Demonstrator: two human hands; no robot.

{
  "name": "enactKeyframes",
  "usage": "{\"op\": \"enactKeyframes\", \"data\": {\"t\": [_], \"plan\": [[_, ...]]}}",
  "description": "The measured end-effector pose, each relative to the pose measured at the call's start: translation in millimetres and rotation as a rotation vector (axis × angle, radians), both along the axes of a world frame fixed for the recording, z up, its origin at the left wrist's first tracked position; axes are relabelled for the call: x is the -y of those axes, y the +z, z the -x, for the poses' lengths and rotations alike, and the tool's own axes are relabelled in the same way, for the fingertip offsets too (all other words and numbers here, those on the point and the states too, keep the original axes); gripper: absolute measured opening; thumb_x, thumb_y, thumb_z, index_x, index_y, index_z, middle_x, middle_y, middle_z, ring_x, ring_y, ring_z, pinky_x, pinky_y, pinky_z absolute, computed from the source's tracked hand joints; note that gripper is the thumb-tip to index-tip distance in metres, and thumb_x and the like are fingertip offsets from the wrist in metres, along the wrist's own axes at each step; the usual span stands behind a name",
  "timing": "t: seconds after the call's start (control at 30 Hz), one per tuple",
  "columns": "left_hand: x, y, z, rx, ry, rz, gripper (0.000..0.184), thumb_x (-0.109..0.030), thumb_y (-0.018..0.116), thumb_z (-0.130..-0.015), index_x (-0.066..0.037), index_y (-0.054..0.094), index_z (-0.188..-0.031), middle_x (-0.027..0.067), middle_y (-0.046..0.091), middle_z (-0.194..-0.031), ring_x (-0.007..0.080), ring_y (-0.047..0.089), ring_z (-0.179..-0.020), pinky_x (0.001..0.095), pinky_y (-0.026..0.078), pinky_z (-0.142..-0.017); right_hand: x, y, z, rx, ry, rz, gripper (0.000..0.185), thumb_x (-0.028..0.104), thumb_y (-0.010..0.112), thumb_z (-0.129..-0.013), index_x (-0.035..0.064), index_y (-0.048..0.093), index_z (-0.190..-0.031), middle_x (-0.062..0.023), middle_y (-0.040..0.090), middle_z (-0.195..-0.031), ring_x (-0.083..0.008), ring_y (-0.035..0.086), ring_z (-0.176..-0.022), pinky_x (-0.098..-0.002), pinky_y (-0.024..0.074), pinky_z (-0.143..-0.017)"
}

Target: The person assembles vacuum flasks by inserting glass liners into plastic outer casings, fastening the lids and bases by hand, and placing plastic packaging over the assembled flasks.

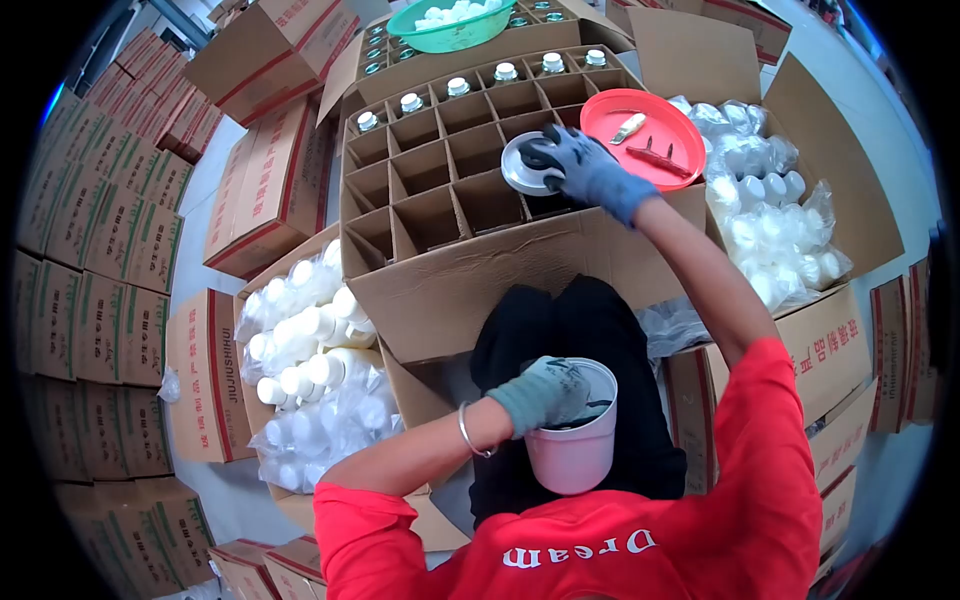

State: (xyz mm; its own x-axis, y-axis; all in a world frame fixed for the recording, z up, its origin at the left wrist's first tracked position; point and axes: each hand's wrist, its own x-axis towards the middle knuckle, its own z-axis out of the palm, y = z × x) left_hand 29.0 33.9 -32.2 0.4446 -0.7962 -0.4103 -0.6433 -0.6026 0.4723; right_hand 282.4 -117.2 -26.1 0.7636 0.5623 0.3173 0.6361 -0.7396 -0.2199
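My left hand (552,395), in a grey-green glove, is closed over the rim of a white plastic bucket (570,460) between my thighs. Its fingertips reach inside the bucket, and what lies in there is dark and hard to make out. My right hand (592,172), gloved in blue-grey with dark fingertips, grips a round white lid-like piece (522,165). That piece is above the near cells of a divided carton (480,270). Right beside this hand, a red round tray (600,118) on the carton holds a red-handled tool (657,160) and a small white-handled tool (628,128).
White-capped bottles (458,87) stand in the carton's far row. Open boxes with bagged white bottles (310,325) and bagged clear pieces (775,220) flank me. Behind is a green basin (450,38) of white pieces. Stacked cartons (100,270) line the left.
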Motion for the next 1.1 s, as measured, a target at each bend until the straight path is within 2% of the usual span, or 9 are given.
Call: {"op": "enactKeyframes", "data": {"t": [0.1, 0.27, 0.37, 0.5, 0.67, 0.8, 0.9, 0.97, 1.1], "plan": [[-11.7, 7.0, -6.3, -0.008, 0.040, 0.045, 0.039, -0.041, 0.054, -0.091, -0.006, 0.069, -0.083, 0.0181, 0.069, -0.084, 0.0359, 0.067, -0.080, 0.0443, 0.051, -0.070, -23.6, 3.0, -44.2, -0.179, 0.131, 0.322, 0.068, 0.010, 0.064, -0.080, 0.0317, 0.046, -0.141, -0.0188, 0.041, -0.141, -0.0407, 0.048, -0.126, -0.0466, 0.0424, -0.106], [-15.9, 42.5, -7.2, 0.094, 0.463, 0.059, 0.041, -0.040, 0.056, -0.094, -0.002, 0.065, -0.108, 0.0209, 0.069, -0.099, 0.0336, 0.069, -0.091, 0.0418, 0.053, -0.080, -12.3, 6.2, -9.8, -0.116, 0.241, -0.127, 0.064, 0.007, 0.069, -0.076, 0.0287, 0.052, -0.134, -0.0217, 0.047, -0.128, -0.0426, 0.053, -0.113, -0.0465, 0.0477, -0.095], [-21.0, 14.6, -8.7, 0.033, 1.185, 1.144, 0.055, -0.029, 0.063, -0.095, 0.001, 0.046, -0.137, 0.0190, 0.061, -0.120, 0.0284, 0.063, -0.106, 0.0387, 0.050, -0.093, 3.6, 49.7, 88.5, 0.104, 0.254, -0.238, 0.064, 0.015, 0.073, -0.080, 0.0137, 0.049, -0.139, -0.0198, 0.046, -0.133, -0.0405, 0.051, -0.118, -0.0446, 0.0468, -0.096], [-15.3, 41.1, -20.7, -0.434, 1.087, 1.355, 0.064, -0.033, 0.063, -0.093, 0.000, 0.040, -0.143, 0.0154, 0.056, -0.129, 0.0233, 0.056, -0.116, 0.0362, 0.045, -0.099, 6.5, 69.6, 183.2, -0.186, 0.146, -0.496, 0.054, 0.018, 0.068, -0.083, 0.0077, 0.053, -0.134, -0.0203, 0.058, -0.113, -0.0381, 0.063, -0.099, -0.0434, 0.0535, -0.083], [-9.1, 54.2, -22.9, 0.514, 0.630, 1.034, 0.071, -0.020, 0.073, -0.078, -0.001, 0.048, -0.141, 0.0156, 0.041, -0.149, 0.0295, 0.048, -0.130, 0.0378, 0.036, -0.110, 7.8, 36.5, 188.5, -0.896, 0.064, -1.288, 0.043, 0.040, 0.041, -0.103, 0.0055, 0.058, -0.122, -0.0116, 0.069, -0.098, -0.0187, 0.068, -0.075, -0.0330, 0.0564, -0.064], [-0.2, 56.8, -12.1, -0.740, 1.079, 1.634, 0.064, -0.052, 0.050, -0.098, -0.002, 0.049, -0.138, 0.0111, 0.057, -0.129, 0.0213, 0.059, -0.115, 0.0332, 0.046, -0.099, 27.2, 83.2, 204.8, -0.703, -0.063, -0.780, 0.050, 0.043, 0.059, -0.093, 0.0103, 0.053, -0.131, -0.0149, 0.064, -0.108, -0.0228, 0.069, -0.081, -0.0326, 0.0567, -0.066], [-11.2, 81.3, -14.8, -1.385, 0.895, 1.712, 0.072, -0.058, 0.058, -0.090, -0.006, 0.047, -0.139, 0.0115, 0.054, -0.135, 0.0269, 0.052, -0.123, 0.0442, 0.039, -0.109, 38.0, 101.2, 196.1, 0.271, 0.345, 0.001, 0.058, 0.032, 0.066, -0.085, 0.0247, 0.047, -0.139, -0.0142, 0.052, -0.133, -0.0308, 0.062, -0.106, -0.0407, 0.0551, -0.082], [-9.0, 91.1, -7.5, -1.109, 0.890, 1.559, 0.070, -0.056, 0.060, -0.090, -0.007, 0.047, -0.139, 0.0115, 0.055, -0.134, 0.0259, 0.052, -0.123, 0.0442, 0.039, -0.109, 45.4, 99.5, 190.7, 0.486, 0.508, 0.338, 0.059, 0.028, 0.065, -0.080, 0.0389, 0.049, -0.136, -0.0073, 0.053, -0.130, -0.0343, 0.060, -0.106, -0.0439, 0.0550, -0.081], [-2.6, 107.0, 6.3, -0.602, 0.821, 1.224, 0.066, -0.051, 0.064, -0.089, -0.011, 0.047, -0.139, 0.0115, 0.056, -0.131, 0.0240, 0.053, -0.122, 0.0441, 0.039, -0.108, 41.6, 99.0, 189.4, 0.448, 0.589, 0.276, 0.055, 0.028, 0.063, -0.080, 0.0217, 0.051, -0.134, -0.0151, 0.055, -0.113, -0.0317, 0.063, -0.092, -0.0398, 0.0563, -0.070]]}}
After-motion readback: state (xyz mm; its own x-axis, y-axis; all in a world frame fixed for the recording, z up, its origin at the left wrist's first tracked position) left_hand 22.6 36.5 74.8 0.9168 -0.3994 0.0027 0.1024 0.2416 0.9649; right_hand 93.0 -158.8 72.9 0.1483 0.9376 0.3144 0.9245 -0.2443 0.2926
